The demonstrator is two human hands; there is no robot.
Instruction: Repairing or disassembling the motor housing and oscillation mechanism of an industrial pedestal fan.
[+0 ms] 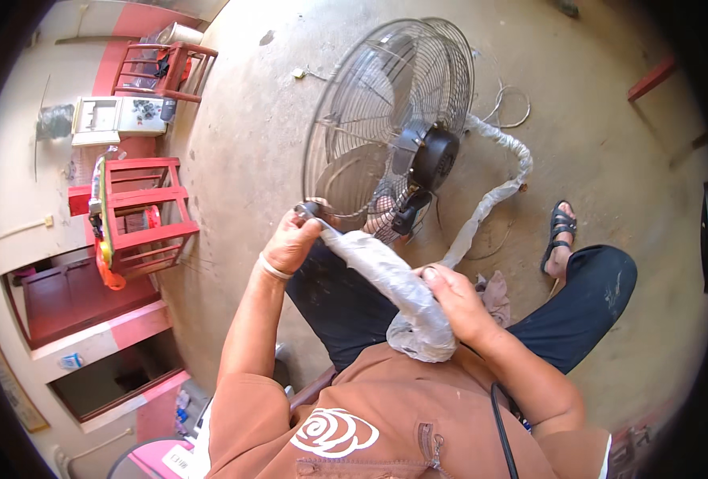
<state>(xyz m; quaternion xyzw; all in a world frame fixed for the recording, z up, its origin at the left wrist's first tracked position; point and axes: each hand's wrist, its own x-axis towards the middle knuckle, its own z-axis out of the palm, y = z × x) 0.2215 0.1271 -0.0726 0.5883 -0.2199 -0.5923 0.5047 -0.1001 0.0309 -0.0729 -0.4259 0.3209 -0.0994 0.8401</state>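
Observation:
A long, pale strip of plastic wrapping (pixel 390 267) crosses my lap, puffed out and bent back on itself at the near end. My left hand (pixel 290 243) is closed on its far-left end, beside a small dark round piece (pixel 309 210). Around the thicker part, near the bend, the fingers of my right hand (pixel 459 302) are wrapped. Just beyond my hands stands a black fan (pixel 398 128) with a round wire cage, its motor housing (pixel 436 157) toward me. What lies inside the wrapping is hidden.
A twisted length of pale plastic (pixel 504 188) runs over the floor from the fan toward my right knee. A white cord (pixel 512 104) lies coiled beyond it. Red wooden chairs (pixel 148 199) stand at left, and a crumpled cloth (pixel 493 297) lies near my right leg.

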